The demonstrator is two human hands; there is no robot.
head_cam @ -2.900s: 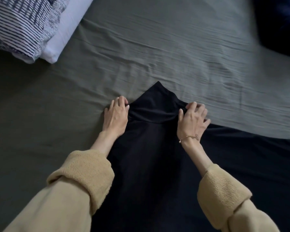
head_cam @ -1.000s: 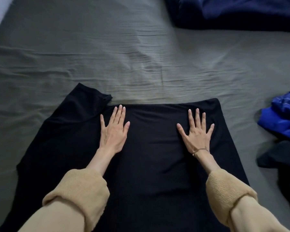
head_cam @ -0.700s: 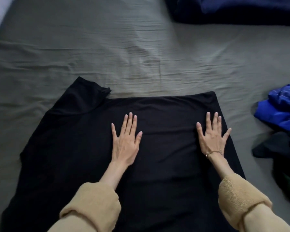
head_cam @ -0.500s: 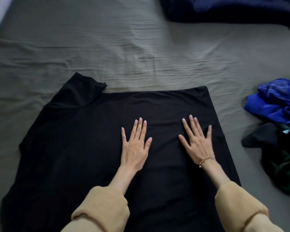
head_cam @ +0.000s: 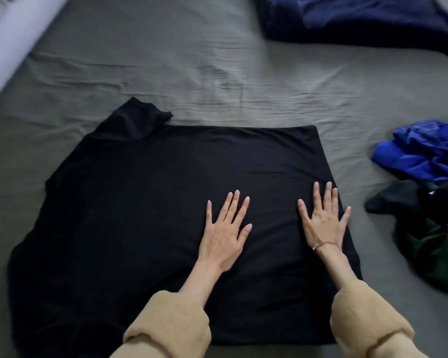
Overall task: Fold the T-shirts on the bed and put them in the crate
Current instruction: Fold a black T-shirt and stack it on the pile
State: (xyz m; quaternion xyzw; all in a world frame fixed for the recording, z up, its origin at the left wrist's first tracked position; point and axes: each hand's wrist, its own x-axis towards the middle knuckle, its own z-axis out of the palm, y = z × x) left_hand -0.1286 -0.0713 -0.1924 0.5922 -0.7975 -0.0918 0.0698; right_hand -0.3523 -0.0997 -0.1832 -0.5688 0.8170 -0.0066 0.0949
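A black T-shirt [head_cam: 140,202] lies spread on the grey-green bed sheet [head_cam: 217,73]. Its right side makes a straight folded edge, and one sleeve sticks out at the upper left. My left hand [head_cam: 224,233] presses flat on the shirt's middle with straight, spread fingers. My right hand [head_cam: 323,220] lies flat near the shirt's right edge, fingers also spread. No crate is in view.
A heap of unfolded T-shirts [head_cam: 429,192], blue, black, dark green and red, lies at the right edge. A dark navy cloth [head_cam: 360,19] covers the far right of the bed. A white pillow [head_cam: 8,45] sits at the far left.
Both hands let go of the shirt's collar end, then slid flat over the cloth toward me and to the right, smoothing it. The view drifted slightly.
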